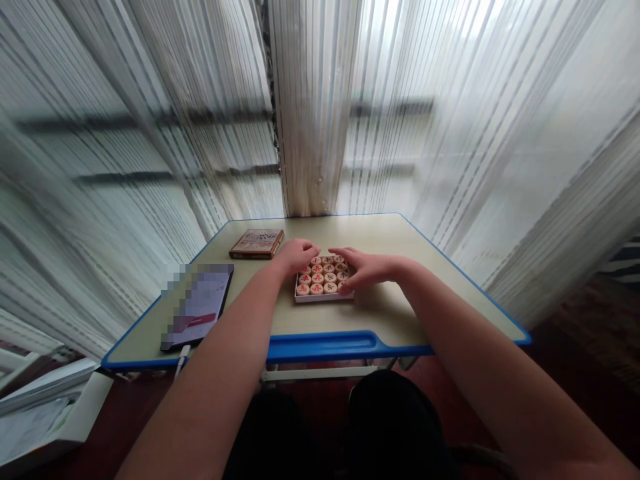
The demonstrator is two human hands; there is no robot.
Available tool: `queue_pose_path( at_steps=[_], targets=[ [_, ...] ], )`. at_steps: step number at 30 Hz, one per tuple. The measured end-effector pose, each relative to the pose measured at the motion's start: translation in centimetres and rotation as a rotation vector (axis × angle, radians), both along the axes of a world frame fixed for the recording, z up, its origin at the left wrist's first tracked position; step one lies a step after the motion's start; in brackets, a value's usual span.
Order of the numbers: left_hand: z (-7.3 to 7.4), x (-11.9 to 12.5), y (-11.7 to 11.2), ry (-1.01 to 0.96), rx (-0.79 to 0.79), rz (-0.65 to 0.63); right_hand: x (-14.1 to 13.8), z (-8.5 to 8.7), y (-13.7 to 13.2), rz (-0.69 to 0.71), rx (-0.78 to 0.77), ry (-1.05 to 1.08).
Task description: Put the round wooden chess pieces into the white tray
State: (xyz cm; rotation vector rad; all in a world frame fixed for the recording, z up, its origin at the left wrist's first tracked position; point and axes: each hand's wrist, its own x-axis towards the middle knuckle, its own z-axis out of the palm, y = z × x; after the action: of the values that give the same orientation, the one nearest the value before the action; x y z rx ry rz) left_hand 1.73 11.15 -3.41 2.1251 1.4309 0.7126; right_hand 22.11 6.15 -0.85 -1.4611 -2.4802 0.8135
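Note:
A shallow white box (323, 297) stands in the middle of the desk (390, 313), filled with several round wooden game pieces (323, 275) marked in red and black. My left hand (295, 255) rests at the box's far left corner with its fingers curled down onto the pieces. My right hand (364, 267) lies over the box's right side, fingers stretched out and touching the pieces there. Neither hand lifts a piece clear of the box.
A brown box lid (257, 243) lies at the desk's back left. A dark tablet (199, 307) with a white cable sits at the front left. The desk has a blue rim with a front groove (325, 345). Sheer curtains (320, 107) hang close behind.

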Motion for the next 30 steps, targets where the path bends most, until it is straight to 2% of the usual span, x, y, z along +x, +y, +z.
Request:
queue_pose_path(
  at_steps=[7,13,19,26,30],
  targets=[
    [0.3,0.1,-0.3,0.022,0.027,-0.005,-0.6,0.3,0.1,-0.105,0.040,0.096],
    [0.2,0.2,-0.3,0.015,0.018,0.003,-0.6,0.2,0.2,-0.069,0.073,0.099],
    [0.3,0.2,-0.3,0.033,0.031,-0.009,-1.2,0.4,-0.3,-0.084,0.088,0.089],
    [0.5,0.3,-0.4,0.060,0.032,0.006,-1.7,-0.2,-0.1,-0.119,0.144,0.068],
    [0.6,0.2,-0.6,0.043,0.038,-0.002,-1.7,-0.1,-0.2,-0.064,0.184,0.140]
  ],
)
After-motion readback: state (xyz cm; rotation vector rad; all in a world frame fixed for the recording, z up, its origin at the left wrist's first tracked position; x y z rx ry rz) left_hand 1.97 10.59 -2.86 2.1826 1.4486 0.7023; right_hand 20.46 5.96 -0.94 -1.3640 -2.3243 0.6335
